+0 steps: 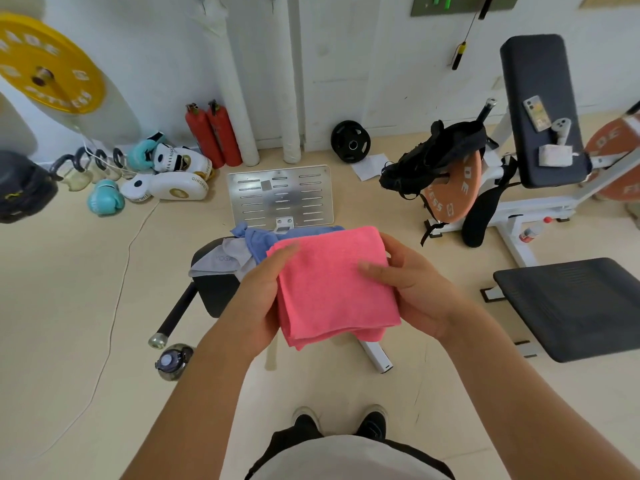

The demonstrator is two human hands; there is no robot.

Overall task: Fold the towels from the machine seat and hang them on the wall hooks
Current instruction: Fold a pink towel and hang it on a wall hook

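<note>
A pink towel point(332, 285), folded into a rough square, is held in the air in front of me. My left hand point(258, 299) grips its left edge, thumb on top. My right hand point(412, 289) holds the right edge, thumb lying across the cloth. Behind the pink towel, a blue towel point(266, 239) and a grey towel point(221, 261) lie crumpled on the black machine seat point(218, 292). Two metal wall hooks point(272, 0) show at the top edge of the white wall.
A metal footplate point(280, 195) stands beyond the seat. A water bottle point(171, 362) is on the floor at lower left. Boxing gloves point(105, 200), fire extinguishers point(213, 135) and a black weight plate point(350, 142) line the wall. A black bench point(575, 306) stands at right.
</note>
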